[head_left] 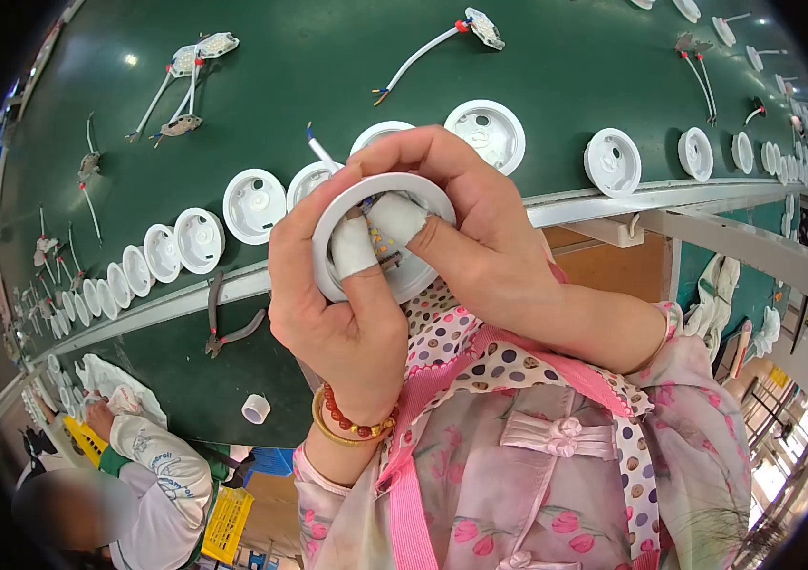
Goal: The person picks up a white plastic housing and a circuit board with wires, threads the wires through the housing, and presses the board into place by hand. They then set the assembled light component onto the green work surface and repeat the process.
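Both of my hands hold a white round lamp housing (434,195) in front of my chest, its open side facing me. My left hand (342,323) wraps the left side and my right hand (485,233) the right and top. Both thumbs, wrapped in white tape, press inside the rim. Between them a small LED board (387,249) with yellow chips partly shows, with a bit of blue wire above it. A white cable (322,152) with a stripped blue end sticks up behind the housing. My fingertips at the back are partly hidden.
More white housings (486,138) line the green table's edge both ways. LED boards with wires (200,57) lie beyond them, with another wired board (485,28) at top centre. Pliers (223,328) and a tape roll (256,408) lie left. A co-worker (162,475) sits lower left.
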Demonstrator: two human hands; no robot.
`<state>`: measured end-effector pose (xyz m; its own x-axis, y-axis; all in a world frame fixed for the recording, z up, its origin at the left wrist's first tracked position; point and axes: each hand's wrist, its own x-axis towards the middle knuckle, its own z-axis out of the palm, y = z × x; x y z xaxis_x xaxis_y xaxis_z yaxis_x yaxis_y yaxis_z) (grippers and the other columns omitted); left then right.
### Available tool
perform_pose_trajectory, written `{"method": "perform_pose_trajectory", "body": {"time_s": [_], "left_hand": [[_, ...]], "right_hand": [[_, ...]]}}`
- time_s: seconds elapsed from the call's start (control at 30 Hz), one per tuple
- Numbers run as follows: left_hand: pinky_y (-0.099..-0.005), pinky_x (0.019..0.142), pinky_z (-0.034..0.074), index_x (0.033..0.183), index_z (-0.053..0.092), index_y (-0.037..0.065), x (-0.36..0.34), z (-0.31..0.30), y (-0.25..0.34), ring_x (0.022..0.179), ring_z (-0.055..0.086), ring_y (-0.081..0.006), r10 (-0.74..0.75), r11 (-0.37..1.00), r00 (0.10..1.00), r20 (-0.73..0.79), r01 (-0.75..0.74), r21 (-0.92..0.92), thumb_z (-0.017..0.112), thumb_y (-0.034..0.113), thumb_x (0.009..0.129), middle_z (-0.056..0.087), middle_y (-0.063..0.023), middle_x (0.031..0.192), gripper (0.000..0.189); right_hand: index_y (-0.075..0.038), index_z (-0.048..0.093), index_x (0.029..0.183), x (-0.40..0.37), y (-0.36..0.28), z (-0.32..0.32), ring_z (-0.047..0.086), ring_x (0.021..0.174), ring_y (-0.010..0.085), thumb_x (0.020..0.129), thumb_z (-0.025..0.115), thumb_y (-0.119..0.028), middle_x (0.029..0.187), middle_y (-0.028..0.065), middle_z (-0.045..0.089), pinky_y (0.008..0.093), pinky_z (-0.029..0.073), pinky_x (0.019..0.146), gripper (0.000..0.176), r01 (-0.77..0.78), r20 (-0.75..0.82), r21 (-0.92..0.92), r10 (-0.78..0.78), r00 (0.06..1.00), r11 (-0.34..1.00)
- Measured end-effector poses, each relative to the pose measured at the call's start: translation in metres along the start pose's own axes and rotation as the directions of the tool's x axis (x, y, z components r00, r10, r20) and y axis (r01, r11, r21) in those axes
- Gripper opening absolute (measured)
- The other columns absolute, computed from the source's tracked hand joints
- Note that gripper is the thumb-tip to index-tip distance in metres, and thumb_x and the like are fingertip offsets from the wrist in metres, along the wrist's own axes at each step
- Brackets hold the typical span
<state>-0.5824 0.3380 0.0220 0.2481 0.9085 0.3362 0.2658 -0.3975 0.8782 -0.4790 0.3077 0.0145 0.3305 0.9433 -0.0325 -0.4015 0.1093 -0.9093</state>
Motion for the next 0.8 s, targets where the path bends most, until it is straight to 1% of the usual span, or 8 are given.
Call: {"method": "perform_pose_trajectory", "body": {"time_s": [0.13,0.23,0.27,0.37,0.4,0.5,0.6,0.8], "left_hand": [[-0.0275,0.083,0.045,0.109,0.056,-0.003,0.001,-0.004,-0.002,0.094,0.059,-0.0189,-0.04,0.999,0.999,0.031,0.039,0.034,0.047,-0.003,0.082,0.06,-0.0115,0.104,0.028],[-0.0276,0.087,0.043,0.118,0.05,-0.003,0.003,-0.011,-0.003,0.1,0.057,-0.0194,-0.234,0.879,0.962,0.143,0.272,-0.392,0.049,-0.002,0.082,0.058,-0.0118,0.11,0.035],[-0.0297,0.092,0.041,0.13,0.038,-0.002,0.005,-0.017,-0.001,0.11,0.051,-0.0208,-0.313,0.768,0.912,0.266,0.408,-0.494,0.058,-0.003,0.077,0.049,-0.0121,0.121,0.056],[-0.0335,0.095,0.042,0.136,0.028,-0.001,0.006,-0.021,0.004,0.116,0.047,-0.0217,-0.214,0.727,0.883,0.418,0.43,-0.535,0.068,0.002,0.068,0.043,-0.013,0.128,0.08],[-0.0349,0.097,0.041,0.138,0.024,0.001,0.005,-0.021,0.006,0.119,0.045,-0.0233,-0.317,0.682,0.847,0.427,0.516,-0.518,0.075,0.003,0.059,0.039,-0.0126,0.132,0.094],[-0.0349,0.098,0.04,0.139,0.021,0.001,0.003,-0.027,-0.01,0.121,0.042,-0.0231,-0.109,0.842,0.881,0.461,0.328,-0.428,0.072,-0.003,0.065,0.037,-0.013,0.134,0.09],[-0.0346,0.097,0.042,0.137,0.025,-0.001,0.002,-0.027,-0.01,0.12,0.044,-0.0237,-0.058,0.854,0.905,0.42,0.263,-0.449,0.073,-0.003,0.065,0.037,-0.0136,0.135,0.087],[-0.0338,0.093,0.045,0.134,0.031,-0.003,-0.003,-0.028,-0.005,0.117,0.047,-0.0238,-0.004,0.939,0.936,0.353,0.125,-0.32,0.074,-0.002,0.064,0.04,-0.0137,0.133,0.083]], "right_hand": [[-0.002,0.049,0.11,0.007,0.01,-0.009,0.054,0.098,0.0115,0.085,0.051,-0.001,0.106,0.0064,0.056,0.026,0.045,0.085,0.025,0.043,0.166,-0.068,-0.032,0.986,0.997],[-0.001,0.048,0.111,0.017,-0.006,-0.013,0.055,0.099,0.0119,0.084,0.051,0.0,0.107,0.0067,0.056,0.0265,0.045,0.086,0.027,-0.061,0.233,-0.133,0.091,0.968,0.989],[-0.001,0.048,0.113,0.019,-0.004,-0.015,0.055,0.101,0.0127,0.083,0.051,0.0,0.109,0.0069,0.057,0.0271,0.045,0.087,0.03,-0.049,0.208,-0.135,0.077,0.975,0.99],[-0.002,0.047,0.117,0.019,-0.009,-0.012,0.055,0.102,0.0138,0.083,0.052,-0.001,0.11,0.0067,0.057,0.0285,0.045,0.088,0.034,-0.061,0.27,-0.093,0.084,0.959,0.994],[-0.002,0.046,0.119,0.018,-0.011,-0.012,0.055,0.102,0.0137,0.082,0.054,-0.001,0.108,0.0064,0.058,0.0284,0.045,0.088,0.038,-0.049,0.289,-0.131,0.085,0.954,0.99],[-0.001,0.047,0.118,0.014,-0.006,-0.015,0.055,0.101,0.0133,0.081,0.056,-0.003,0.107,0.0063,0.058,0.0282,0.045,0.088,0.038,-0.075,0.285,-0.159,0.119,0.951,0.984],[-0.002,0.048,0.116,0.012,-0.007,-0.013,0.055,0.099,0.0128,0.08,0.057,-0.002,0.105,0.006,0.058,0.0279,0.044,0.088,0.038,-0.064,0.275,-0.153,0.105,0.956,0.986],[-0.003,0.048,0.115,0.011,-0.002,-0.011,0.054,0.101,0.0125,0.078,0.057,-0.001,0.108,0.0049,0.056,0.0291,0.044,0.088,0.038,0.085,0.293,-0.141,-0.041,0.955,0.986]]}}
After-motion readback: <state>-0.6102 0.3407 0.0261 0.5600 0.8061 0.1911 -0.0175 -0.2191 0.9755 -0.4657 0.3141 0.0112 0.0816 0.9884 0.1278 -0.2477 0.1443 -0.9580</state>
